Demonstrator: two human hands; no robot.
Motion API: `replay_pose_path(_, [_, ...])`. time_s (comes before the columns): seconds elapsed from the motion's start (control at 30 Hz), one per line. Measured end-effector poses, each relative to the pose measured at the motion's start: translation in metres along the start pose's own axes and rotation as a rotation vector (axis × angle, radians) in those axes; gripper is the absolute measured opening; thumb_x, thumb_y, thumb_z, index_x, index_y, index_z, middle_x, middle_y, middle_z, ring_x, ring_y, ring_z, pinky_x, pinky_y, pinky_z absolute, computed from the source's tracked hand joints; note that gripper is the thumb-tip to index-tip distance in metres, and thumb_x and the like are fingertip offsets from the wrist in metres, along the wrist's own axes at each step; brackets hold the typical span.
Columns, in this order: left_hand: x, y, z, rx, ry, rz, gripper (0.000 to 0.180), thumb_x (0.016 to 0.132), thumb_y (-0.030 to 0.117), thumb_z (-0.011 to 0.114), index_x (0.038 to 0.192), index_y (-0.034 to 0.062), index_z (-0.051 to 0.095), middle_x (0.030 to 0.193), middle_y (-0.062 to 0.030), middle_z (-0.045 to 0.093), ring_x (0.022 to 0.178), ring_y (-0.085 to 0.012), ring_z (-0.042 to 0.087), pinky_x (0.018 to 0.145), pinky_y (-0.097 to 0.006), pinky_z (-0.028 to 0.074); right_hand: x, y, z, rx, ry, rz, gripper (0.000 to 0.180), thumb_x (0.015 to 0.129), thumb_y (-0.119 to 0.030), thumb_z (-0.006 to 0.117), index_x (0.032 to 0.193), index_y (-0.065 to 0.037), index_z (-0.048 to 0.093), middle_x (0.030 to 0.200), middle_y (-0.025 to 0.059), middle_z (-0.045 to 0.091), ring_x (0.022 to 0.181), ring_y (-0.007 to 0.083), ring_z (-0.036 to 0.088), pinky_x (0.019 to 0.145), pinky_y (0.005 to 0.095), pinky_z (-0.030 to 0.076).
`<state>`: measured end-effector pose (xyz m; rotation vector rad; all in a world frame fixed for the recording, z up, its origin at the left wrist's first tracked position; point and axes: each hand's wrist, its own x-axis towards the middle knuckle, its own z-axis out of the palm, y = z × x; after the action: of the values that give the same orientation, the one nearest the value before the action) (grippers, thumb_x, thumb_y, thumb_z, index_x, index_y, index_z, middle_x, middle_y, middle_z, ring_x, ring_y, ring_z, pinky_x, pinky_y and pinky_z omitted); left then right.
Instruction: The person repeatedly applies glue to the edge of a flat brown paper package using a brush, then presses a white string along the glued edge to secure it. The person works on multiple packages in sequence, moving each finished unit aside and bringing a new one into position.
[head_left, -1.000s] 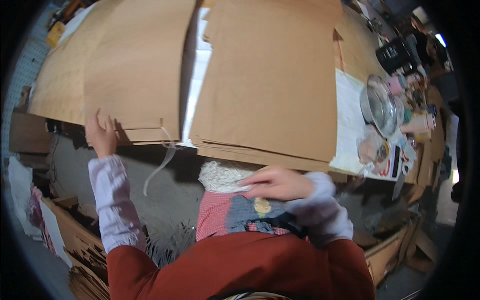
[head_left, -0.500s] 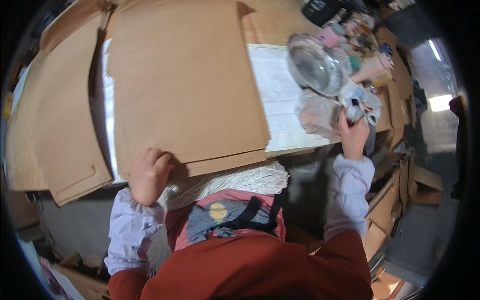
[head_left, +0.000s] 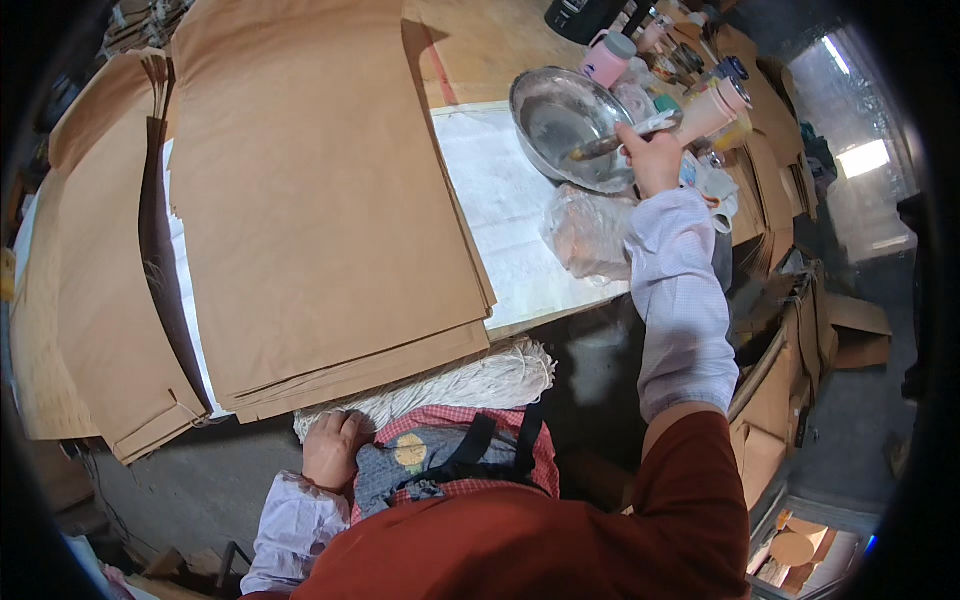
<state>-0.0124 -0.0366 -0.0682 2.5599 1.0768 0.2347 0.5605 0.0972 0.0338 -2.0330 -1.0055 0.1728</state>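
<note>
My right hand [head_left: 655,163] is closed around a brush [head_left: 597,148] with a pale handle and dark tip. Its tip hangs over a round metal bowl [head_left: 560,110]. Close by my right wrist lies a clear plastic bag [head_left: 585,235] with something pinkish in it. My left hand [head_left: 333,452] rests low by my lap, its fingers lying on the end of a bundle of white string [head_left: 450,385]; the fingertips are partly hidden. Above it, a stack of brown paper sheets [head_left: 310,220] covers much of the table, reaching past its front edge.
A second brown paper stack [head_left: 115,260] lies at the left. White paper [head_left: 485,190] shows between the large stack and the bowl. Beyond the bowl stand a pink mug [head_left: 607,58], a peach bottle [head_left: 715,110] and other clutter. Cardboard [head_left: 765,440] lies at the lower right.
My right hand has risen from the clutter beside the bag to the bowl, and the brush now shows in it. My left hand has left the paper stack's edge and dropped to the string.
</note>
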Motion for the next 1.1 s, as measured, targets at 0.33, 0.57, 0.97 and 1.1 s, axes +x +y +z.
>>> replay_pose_path(0.33, [-0.027,-0.013,-0.008,0.027,0.065,0.041,0.008,0.077,0.013,0.068,0.073,0.0083,0.063,0.067,-0.0098,0.059,0.064,-0.0286,0.061,0.057,-0.042,0.048,0.007,-0.016,-0.004,-0.490,-0.001,0.006,0.050,0.080,-0.043,0.066,0.080,0.007,0.066,0.063,0.0115,0.064,0.052,0.0208,0.061,0.053,0.0367,0.050])
replay_pose_path(0.57, [-0.036,-0.017,-0.051,-0.711,0.106,-0.388,0.006,0.087,0.004,0.061,0.088,-0.0022,0.060,0.077,-0.0209,0.059,0.074,-0.0404,0.060,0.063,-0.041,0.047,-0.174,-0.144,0.012,0.670,-0.201,-0.071,0.012,0.087,-0.011,0.067,0.097,-0.005,0.063,0.075,-0.0026,0.056,0.061,0.0029,0.045,0.052,0.0198,0.031])
replay_pose_path(0.97, [0.001,-0.036,-0.101,0.256,0.273,-0.189,0.012,0.070,0.007,0.059,0.081,0.0003,0.060,0.122,-0.0156,0.062,0.082,-0.0224,0.058,0.064,-0.031,0.049,-0.284,-0.240,0.138,0.393,-0.889,-0.698,0.018,0.082,-0.009,0.073,0.098,0.000,0.069,0.076,0.0084,0.062,0.065,0.0174,0.060,0.058,0.0291,0.045])
replay_pose_path(1.1, [0.003,-0.042,-0.093,0.298,0.178,-0.215,0.017,0.070,0.010,0.059,0.084,-0.0002,0.063,0.127,-0.0163,0.060,0.088,-0.0218,0.059,0.067,-0.031,0.051,-0.289,-0.252,0.140,0.326,-0.880,-0.532,0.016,0.082,-0.008,0.072,0.096,0.001,0.069,0.081,0.0077,0.066,0.070,0.0140,0.064,0.062,0.0255,0.048])
